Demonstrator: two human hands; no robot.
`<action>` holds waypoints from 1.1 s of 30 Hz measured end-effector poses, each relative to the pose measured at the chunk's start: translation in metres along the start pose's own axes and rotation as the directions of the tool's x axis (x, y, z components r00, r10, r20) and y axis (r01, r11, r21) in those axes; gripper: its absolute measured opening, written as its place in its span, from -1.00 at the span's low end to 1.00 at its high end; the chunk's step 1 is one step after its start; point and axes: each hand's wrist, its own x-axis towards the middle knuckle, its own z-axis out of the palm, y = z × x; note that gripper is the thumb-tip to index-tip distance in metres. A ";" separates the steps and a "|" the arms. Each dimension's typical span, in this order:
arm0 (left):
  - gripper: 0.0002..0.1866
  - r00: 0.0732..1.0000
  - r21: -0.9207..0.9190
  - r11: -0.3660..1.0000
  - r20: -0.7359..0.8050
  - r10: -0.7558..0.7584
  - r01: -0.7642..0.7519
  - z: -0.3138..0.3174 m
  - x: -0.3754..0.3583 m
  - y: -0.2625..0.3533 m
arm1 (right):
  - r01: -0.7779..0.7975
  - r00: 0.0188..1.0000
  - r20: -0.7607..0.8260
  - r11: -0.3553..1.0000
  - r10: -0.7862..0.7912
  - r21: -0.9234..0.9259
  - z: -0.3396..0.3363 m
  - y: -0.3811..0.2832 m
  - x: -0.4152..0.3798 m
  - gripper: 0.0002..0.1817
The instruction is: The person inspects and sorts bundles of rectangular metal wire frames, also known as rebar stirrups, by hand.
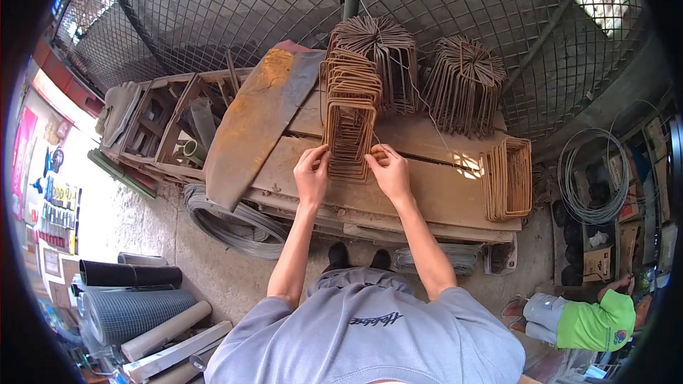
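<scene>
The rusty frame stack [352, 85] sits at twelve o'clock on the worktop [434, 195]. The left hand [311, 171] at seven and right hand [390, 171] at five flank it, perhaps for balanced control; whether their curled fingers pinch it cannot be told.

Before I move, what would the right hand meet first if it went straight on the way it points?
Most likely the stack of rusty rectangular frames: the right hand is right at its edge, perhaps touching, though depth is unclear here.
</scene>
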 end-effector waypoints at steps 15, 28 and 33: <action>-0.82 0.997 -0.002 1.000 -0.082 0.006 -0.006 0.011 -0.002 -0.007 | 0.029 0.999 0.045 0.999 -0.030 0.020 -0.002 0.009 0.006 -0.75; -0.89 0.995 -0.018 0.995 0.018 0.098 -0.097 0.052 -0.061 0.040 | 0.037 0.983 -0.180 0.999 -0.030 0.032 -0.099 -0.010 -0.005 -0.80; -0.88 0.941 -0.120 0.991 0.323 0.100 -0.064 0.110 -0.089 0.074 | 0.015 0.911 -0.410 0.998 -0.039 -0.063 -0.183 -0.016 -0.023 -0.81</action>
